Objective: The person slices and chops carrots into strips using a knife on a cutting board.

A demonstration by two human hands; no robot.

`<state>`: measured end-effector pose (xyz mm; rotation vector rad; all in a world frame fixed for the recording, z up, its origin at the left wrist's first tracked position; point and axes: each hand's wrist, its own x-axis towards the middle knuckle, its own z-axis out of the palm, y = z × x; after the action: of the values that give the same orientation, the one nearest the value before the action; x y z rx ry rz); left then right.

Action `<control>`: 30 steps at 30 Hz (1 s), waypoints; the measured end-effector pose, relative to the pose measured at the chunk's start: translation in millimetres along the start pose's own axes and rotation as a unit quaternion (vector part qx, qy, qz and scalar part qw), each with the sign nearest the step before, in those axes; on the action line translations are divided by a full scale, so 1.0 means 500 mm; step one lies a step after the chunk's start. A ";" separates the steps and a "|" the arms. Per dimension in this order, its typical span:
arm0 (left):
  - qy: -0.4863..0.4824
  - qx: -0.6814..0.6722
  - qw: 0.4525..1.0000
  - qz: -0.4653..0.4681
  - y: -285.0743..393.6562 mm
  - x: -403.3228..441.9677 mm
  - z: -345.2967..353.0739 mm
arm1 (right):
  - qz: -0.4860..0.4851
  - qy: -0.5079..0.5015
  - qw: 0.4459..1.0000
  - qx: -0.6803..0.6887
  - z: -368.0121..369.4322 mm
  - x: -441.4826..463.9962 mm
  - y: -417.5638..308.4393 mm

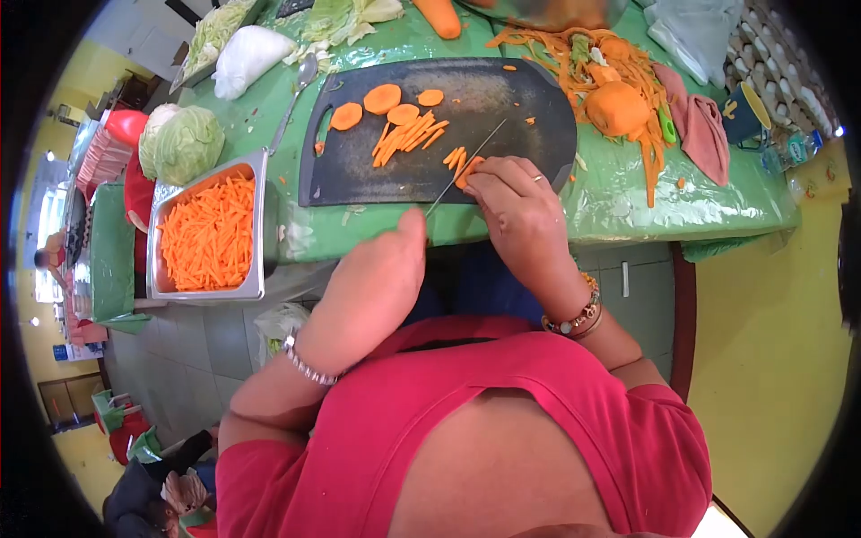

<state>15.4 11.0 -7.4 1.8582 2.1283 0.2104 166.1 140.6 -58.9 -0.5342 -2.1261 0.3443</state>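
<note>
My left hand (381, 273) is closed around the handle of a knife (468, 161), its thin blade slanting up and right over the dark cutting board (538, 99). My right hand (516, 202), with a ring on one finger, presses a carrot piece (467, 170) onto the board's near edge, fingertips bent beside the blade. A few cut strips (455, 158) lie just left of the blade. Farther left on the board sit a pile of carrot sticks (408, 136) and several round carrot slices (382, 99). The knife handle is hidden inside my left hand.
A metal tray (260, 229) of carrot sticks stands at left, with a cabbage (188, 143) and spoon (293, 99) behind. Right of the board are carrot peelings (632, 76), a pink cloth (704, 139), a mug (746, 117) and egg trays (780, 63). A whole carrot (438, 16) lies behind.
</note>
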 end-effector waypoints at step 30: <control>0.054 0.024 0.996 0.062 0.007 0.049 0.008 | -0.009 0.015 1.000 0.013 0.003 -0.009 -0.001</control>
<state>17.4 35.5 -13.5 2.0534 2.1064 0.2958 167.0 137.8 -62.6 -0.5018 -2.0933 0.3508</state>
